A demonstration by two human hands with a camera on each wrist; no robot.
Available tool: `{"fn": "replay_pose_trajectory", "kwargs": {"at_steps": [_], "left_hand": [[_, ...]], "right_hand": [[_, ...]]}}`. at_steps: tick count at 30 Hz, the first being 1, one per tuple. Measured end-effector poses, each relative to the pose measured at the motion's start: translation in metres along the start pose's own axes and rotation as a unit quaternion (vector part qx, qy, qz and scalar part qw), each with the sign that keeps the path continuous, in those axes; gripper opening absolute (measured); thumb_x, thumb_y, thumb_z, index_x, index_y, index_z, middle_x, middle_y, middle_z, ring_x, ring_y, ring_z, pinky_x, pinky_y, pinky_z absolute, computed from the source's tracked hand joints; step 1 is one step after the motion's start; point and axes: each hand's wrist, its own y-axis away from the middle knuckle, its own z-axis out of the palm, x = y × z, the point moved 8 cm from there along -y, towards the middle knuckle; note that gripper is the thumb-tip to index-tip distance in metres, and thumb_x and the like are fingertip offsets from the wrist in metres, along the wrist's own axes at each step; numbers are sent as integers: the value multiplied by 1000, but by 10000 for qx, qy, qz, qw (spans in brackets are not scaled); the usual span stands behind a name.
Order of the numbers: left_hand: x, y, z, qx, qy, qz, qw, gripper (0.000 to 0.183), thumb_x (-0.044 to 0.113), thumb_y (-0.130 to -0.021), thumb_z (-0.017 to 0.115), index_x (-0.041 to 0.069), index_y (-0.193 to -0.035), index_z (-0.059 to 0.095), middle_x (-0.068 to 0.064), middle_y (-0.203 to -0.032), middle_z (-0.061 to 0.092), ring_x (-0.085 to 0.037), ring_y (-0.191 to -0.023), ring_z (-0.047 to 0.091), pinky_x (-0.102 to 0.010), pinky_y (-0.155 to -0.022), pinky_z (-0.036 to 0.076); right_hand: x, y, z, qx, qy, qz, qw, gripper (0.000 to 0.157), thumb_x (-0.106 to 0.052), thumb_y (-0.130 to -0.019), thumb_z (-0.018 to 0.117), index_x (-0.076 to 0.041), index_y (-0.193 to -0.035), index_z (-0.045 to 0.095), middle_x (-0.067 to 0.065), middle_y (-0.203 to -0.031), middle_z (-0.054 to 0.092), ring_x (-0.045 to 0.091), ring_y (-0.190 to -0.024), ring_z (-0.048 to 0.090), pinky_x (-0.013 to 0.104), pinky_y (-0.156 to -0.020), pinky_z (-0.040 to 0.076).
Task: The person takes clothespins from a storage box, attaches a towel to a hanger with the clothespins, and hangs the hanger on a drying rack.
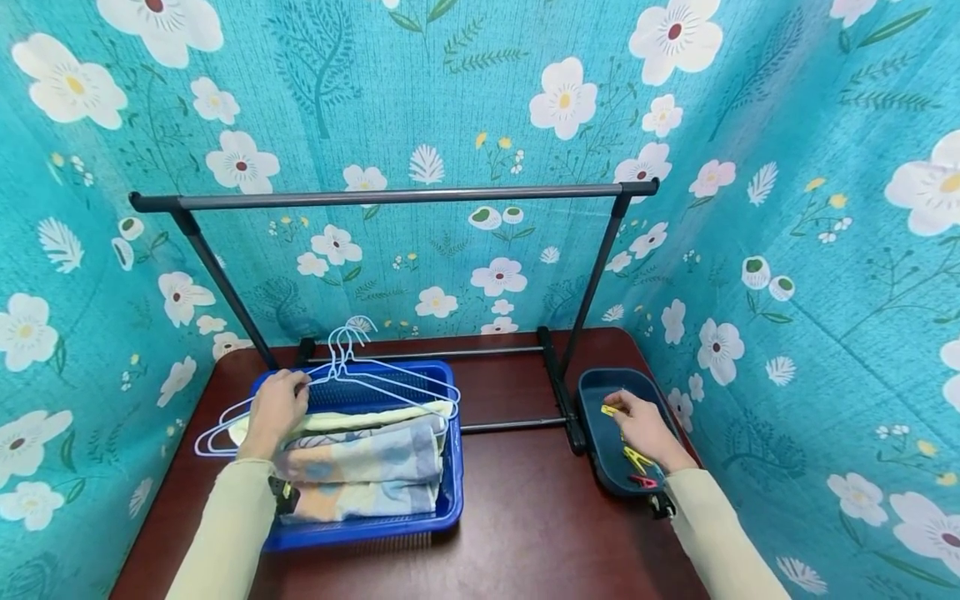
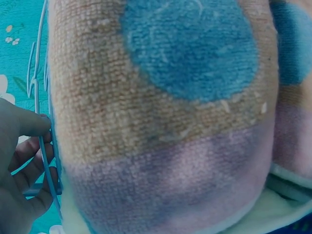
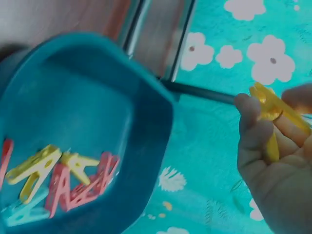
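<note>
With fingertips and thumb, my left hand pinches the wire of the light blue hangers. Several of these hangers lie across the back of a blue basket, hooks up. Below the hand, folded patterned towels and a pale yellow cloth fill the basket. My right hand holds a yellow clothespin above a dark blue tub. Yellow, red and light blue clothespins lie in the tub's bottom, as the right wrist view shows.
A black garment rack stands at the back of the dark red table, its bar over the basket. One foot of the rack reaches forward close beside the tub. Flowered turquoise fabric hangs behind and along both sides.
</note>
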Motion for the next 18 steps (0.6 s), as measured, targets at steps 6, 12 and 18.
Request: {"fn": "replay_pose_trajectory", "kwargs": {"at_steps": [6, 12, 18], "left_hand": [[1, -2, -2, 52, 5, -18, 10000, 12, 7, -90, 59, 0, -97, 66, -20, -96, 60, -40, -92, 55, -54, -81, 42], [0, -5, -2, -48, 15, -138, 9999, 11, 9, -93, 54, 1, -96, 61, -20, -93, 60, -38, -89, 56, -53, -77, 42], [1, -1, 2, -112, 165, -99, 9998, 13, 6, -91, 51, 3, -99, 61, -15, -90, 60, -34, -82, 56, -50, -71, 42]], "right_hand": [[-22, -7, 7, 168, 60, -286, 9994, 23, -8, -90, 64, -3, -112, 64, 12, -106, 63, 25, -92, 60, 41, -77, 52], [-32, -12, 20, 145, -61, -198, 9997, 24, -14, -85, 72, -5, -107, 67, 9, -99, 66, 18, -79, 61, 30, -68, 53], [-43, -13, 32, -44, -136, -335, 9993, 22, -3, -85, 69, -3, -107, 68, 10, -99, 65, 18, -78, 58, 30, -68, 53]]}}
